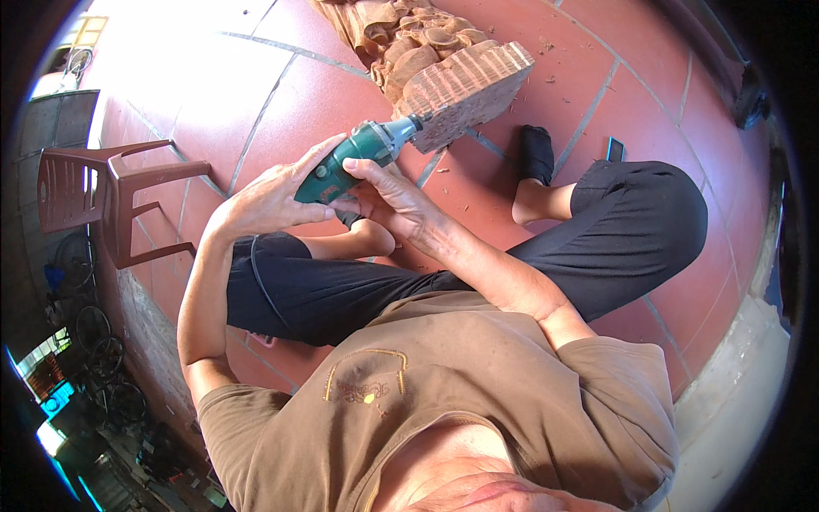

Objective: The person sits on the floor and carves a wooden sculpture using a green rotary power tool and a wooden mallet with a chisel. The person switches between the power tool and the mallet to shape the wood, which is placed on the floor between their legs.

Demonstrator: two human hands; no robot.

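Note:
A green die grinder [341, 167] with a grey nose is held in both hands in front of me. My left hand [269, 194] wraps around the body's left side, its thumb side along the top edge. My right hand [391, 201] is closed on the right side, thumb pressed on the casing. The nose points up and right, overlapping the base of a carved wooden figure [426, 53] that lies on its side on the floor. Whether the tip touches the wood, I cannot tell.
Wood chips dot the red tiled floor [589, 47]. A brown plastic chair [115, 192] lies tipped over at the left. Past my right foot is a phone-like flat dark object [615, 150]. Bicycles [102, 354] stand farther left. My bent legs lie close below my hands.

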